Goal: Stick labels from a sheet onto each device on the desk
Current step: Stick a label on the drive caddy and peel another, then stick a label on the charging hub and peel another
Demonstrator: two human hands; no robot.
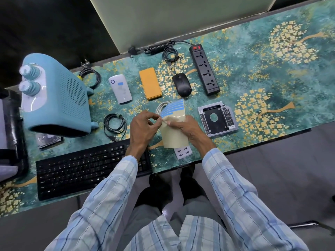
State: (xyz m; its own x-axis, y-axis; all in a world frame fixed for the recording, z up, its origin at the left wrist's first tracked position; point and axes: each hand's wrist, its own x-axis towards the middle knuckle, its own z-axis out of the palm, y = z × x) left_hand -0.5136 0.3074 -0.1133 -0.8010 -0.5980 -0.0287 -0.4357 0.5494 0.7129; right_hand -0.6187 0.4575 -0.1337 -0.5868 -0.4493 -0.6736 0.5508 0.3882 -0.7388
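The person holds the label sheet [174, 124] in the air above the near part of the table [272, 78], between both hands. The sheet is thin and soft: its beige backing bends and hangs down below the fingers [167, 122], while the part with blue labels [175, 108] stands up just beyond them. The right hand [188, 127] pinches the sheet at the fold. The fingers of the left hand [143, 126] are narrow and closed at the same edge; I think they pick at the corner of one label, but the label itself is too small to see.

Such a sheet weighs almost nothing and creases easily. I judge it best to hold it beside the label and peel from a corner, slowly, because the sticky strip can curl onto itself.
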